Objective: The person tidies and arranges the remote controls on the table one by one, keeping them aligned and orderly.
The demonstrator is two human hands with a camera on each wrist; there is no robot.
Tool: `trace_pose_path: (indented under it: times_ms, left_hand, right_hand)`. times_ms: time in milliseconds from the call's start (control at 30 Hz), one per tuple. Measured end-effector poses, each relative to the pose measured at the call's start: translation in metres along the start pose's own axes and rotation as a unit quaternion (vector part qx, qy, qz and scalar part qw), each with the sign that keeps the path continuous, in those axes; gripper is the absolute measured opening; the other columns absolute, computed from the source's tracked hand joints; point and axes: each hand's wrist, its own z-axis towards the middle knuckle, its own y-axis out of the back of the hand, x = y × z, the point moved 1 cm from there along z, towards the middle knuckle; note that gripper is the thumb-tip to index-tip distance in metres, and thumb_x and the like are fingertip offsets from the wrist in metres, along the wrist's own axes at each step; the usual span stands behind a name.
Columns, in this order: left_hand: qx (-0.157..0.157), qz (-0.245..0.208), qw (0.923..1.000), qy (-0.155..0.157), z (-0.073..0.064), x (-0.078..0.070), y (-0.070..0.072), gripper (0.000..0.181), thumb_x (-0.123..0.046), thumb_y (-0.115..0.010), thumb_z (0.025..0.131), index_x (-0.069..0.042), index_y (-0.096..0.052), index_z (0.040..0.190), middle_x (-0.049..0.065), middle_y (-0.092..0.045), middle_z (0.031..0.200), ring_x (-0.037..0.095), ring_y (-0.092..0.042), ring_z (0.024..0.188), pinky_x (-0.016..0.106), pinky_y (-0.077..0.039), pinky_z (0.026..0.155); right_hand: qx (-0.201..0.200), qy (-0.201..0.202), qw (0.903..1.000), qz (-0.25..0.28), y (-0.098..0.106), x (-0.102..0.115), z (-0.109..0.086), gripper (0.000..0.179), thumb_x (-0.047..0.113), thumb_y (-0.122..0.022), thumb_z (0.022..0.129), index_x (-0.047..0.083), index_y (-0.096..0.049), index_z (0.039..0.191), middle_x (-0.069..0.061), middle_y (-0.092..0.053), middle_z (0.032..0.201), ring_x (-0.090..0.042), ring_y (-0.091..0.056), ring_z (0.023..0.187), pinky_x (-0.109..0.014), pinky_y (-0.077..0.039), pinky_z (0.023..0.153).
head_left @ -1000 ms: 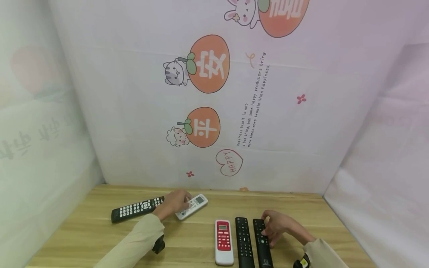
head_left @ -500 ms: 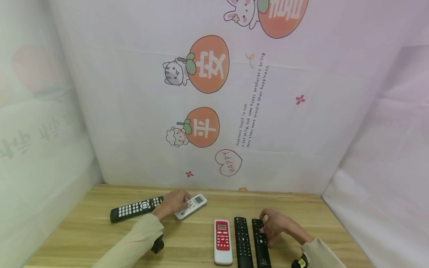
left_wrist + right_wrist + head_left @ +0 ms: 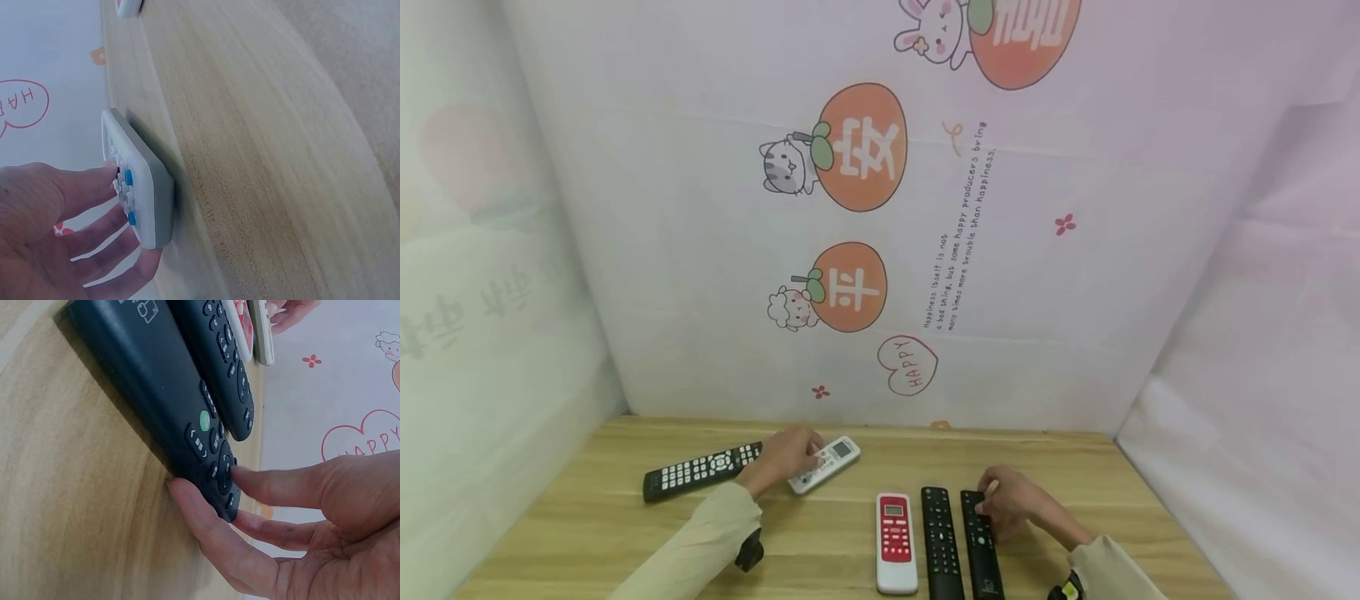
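Observation:
My left hand (image 3: 786,457) holds a white remote control (image 3: 844,449) near the back of the table. In the left wrist view its thumb lies on the buttons of that white remote (image 3: 147,187), and the other fingers reach round the lower edge. On the right, my right hand (image 3: 1018,498) grips the far end of a black remote control (image 3: 988,575). The right wrist view shows the thumb on the round button pad of this black remote (image 3: 134,369), one finger against its side and another at its tip.
A second black remote (image 3: 942,550) and a red-and-white remote (image 3: 897,577) lie side by side left of the right hand. Another black remote with white buttons (image 3: 681,477) lies by the left wrist. Cloth walls (image 3: 737,367) enclose the wooden table (image 3: 820,542).
My right thumb has slid a little toward the far end of the black remote. The left hand keeps its hold on the white remote. The head view has shifted slightly.

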Motion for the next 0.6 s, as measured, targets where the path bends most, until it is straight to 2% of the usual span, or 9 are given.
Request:
trace_pose_path:
  times_ms: [300,600]
  left_hand:
    - [0.005,-0.011,0.9999,0.002,-0.0007,0.0011,-0.0018,0.030,-0.010,-0.078,0.089,-0.004,-0.075,0.118,0.012,-0.074,0.098,0.018,-0.064,0.079,0.036,-0.057,0.071]
    - [0.007,-0.009,0.9999,-0.004,0.0020,0.0003,-0.0009,0.031,-0.010,-0.076,0.091,-0.001,-0.073,0.121,0.012,-0.075,0.099,0.016,-0.064,0.076,0.032,-0.055,0.068]
  right_hand:
    - [-0.007,0.001,0.9999,0.012,-0.0024,-0.0009,-0.0016,0.023,-0.012,-0.070,0.091,-0.007,-0.058,0.109,-0.019,-0.064,0.089,-0.028,-0.072,0.072,-0.043,-0.066,0.065]
    - [0.003,0.000,1.0000,-0.007,0.0001,0.0046,0.0004,0.023,-0.011,-0.071,0.091,-0.006,-0.057,0.109,-0.019,-0.063,0.091,-0.027,-0.073,0.075,-0.041,-0.066,0.066]
